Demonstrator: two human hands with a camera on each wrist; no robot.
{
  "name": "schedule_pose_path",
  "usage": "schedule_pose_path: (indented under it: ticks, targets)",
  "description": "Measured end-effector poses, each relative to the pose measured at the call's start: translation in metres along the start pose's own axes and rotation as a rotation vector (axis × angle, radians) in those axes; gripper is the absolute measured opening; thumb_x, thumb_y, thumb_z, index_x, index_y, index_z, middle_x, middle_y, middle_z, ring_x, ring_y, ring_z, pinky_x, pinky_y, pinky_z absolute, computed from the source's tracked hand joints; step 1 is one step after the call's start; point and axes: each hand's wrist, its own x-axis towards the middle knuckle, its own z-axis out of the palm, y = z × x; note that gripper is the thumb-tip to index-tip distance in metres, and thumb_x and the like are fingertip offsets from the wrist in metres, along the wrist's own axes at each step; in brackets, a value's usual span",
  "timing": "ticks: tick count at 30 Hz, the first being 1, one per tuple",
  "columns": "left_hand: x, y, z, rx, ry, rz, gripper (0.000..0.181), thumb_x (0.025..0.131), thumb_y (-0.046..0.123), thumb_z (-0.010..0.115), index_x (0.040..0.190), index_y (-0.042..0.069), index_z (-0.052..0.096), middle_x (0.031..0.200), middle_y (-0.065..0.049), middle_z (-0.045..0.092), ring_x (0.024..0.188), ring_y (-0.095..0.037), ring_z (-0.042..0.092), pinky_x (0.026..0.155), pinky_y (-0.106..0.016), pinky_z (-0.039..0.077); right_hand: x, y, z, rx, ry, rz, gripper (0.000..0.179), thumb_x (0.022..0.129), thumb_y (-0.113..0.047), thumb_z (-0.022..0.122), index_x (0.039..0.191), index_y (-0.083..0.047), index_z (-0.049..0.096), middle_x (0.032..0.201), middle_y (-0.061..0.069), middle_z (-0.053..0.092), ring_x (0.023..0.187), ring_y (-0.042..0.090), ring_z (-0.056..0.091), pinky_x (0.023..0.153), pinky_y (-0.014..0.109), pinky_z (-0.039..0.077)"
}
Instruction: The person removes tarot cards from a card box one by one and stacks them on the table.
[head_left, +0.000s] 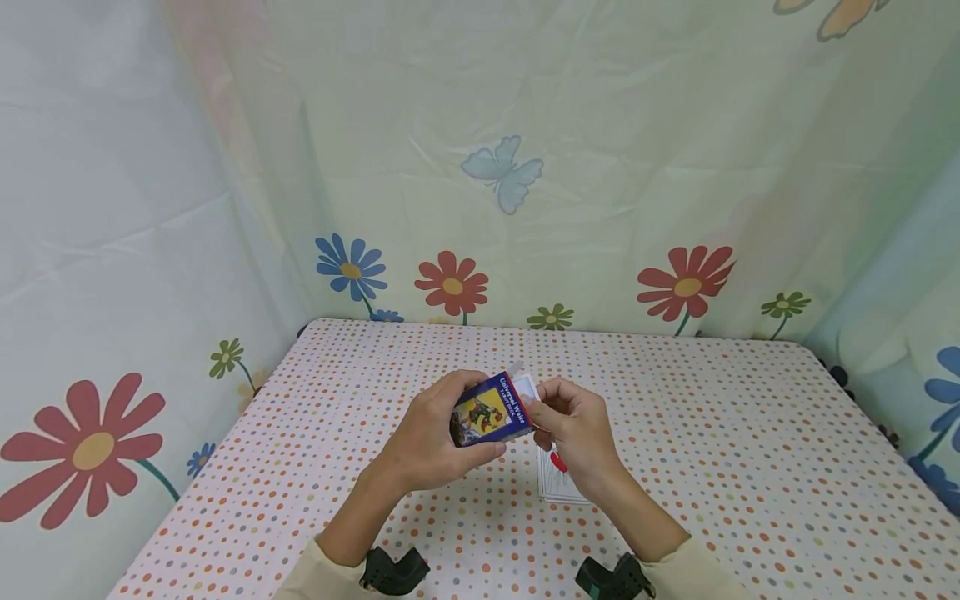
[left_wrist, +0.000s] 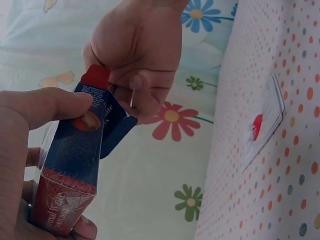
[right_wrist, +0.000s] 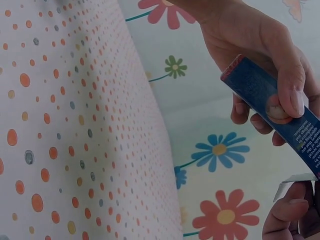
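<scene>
My left hand (head_left: 427,437) grips a dark blue tarot deck box (head_left: 487,412), thumb along one side and fingers around the other. The box is tilted above the table, its printed front facing up. In the left wrist view its blue end flap (left_wrist: 119,131) stands open beside a red tab (left_wrist: 95,76). At that open end my right hand (head_left: 581,433) pinches a thin white card (head_left: 527,386) between thumb and curled fingers. Below the right hand, a small stack of cards (head_left: 558,492) with a red mark lies on the table, partly hidden by that hand.
A white tablecloth (head_left: 337,467) with coloured dots covers the table. Behind it hangs a pale curtain (head_left: 592,208) printed with flowers and butterflies, and another flowered curtain closes off the left side. Black wrist mounts (head_left: 395,572) sit at both sleeves.
</scene>
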Motion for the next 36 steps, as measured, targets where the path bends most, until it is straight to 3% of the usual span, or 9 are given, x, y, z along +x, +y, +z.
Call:
schedule_pose_path:
  ticks: [14, 24, 36]
  targets:
    - [0.000, -0.001, 0.001, -0.007, -0.006, 0.001, 0.073, 0.078, 0.027, 0.087, 0.139, 0.014, 0.048, 0.123, 0.001, 0.061, 0.097, -0.010, 0.059, 0.081, -0.027, 0.055, -0.003, 0.004, -0.006, 0.015, -0.038, -0.013, 0.021, 0.098, -0.010, 0.068, 0.095, 0.009, 0.058, 0.080, 0.009, 0.063, 0.058, 0.015, 0.050, 0.052, 0.024, 0.044]
    - [-0.001, -0.001, 0.001, -0.026, -0.005, -0.009, 0.073, 0.079, 0.028, 0.086, 0.139, 0.015, 0.048, 0.124, 0.001, 0.061, 0.100, -0.010, 0.059, 0.082, -0.028, 0.055, -0.003, 0.009, -0.014, 0.155, -0.138, 0.001, 0.009, 0.095, 0.000, 0.060, 0.099, 0.008, 0.056, 0.079, 0.008, 0.060, 0.060, 0.014, 0.052, 0.053, 0.021, 0.045]
    - [0.000, 0.000, 0.000, -0.011, 0.015, 0.018, 0.073, 0.080, 0.029, 0.085, 0.140, 0.014, 0.048, 0.124, -0.001, 0.062, 0.100, -0.012, 0.058, 0.082, -0.028, 0.055, -0.001, 0.009, -0.017, 0.216, -0.188, 0.004, 0.009, 0.097, -0.006, 0.064, 0.096, 0.002, 0.060, 0.074, 0.005, 0.060, 0.060, 0.013, 0.052, 0.054, 0.021, 0.045]
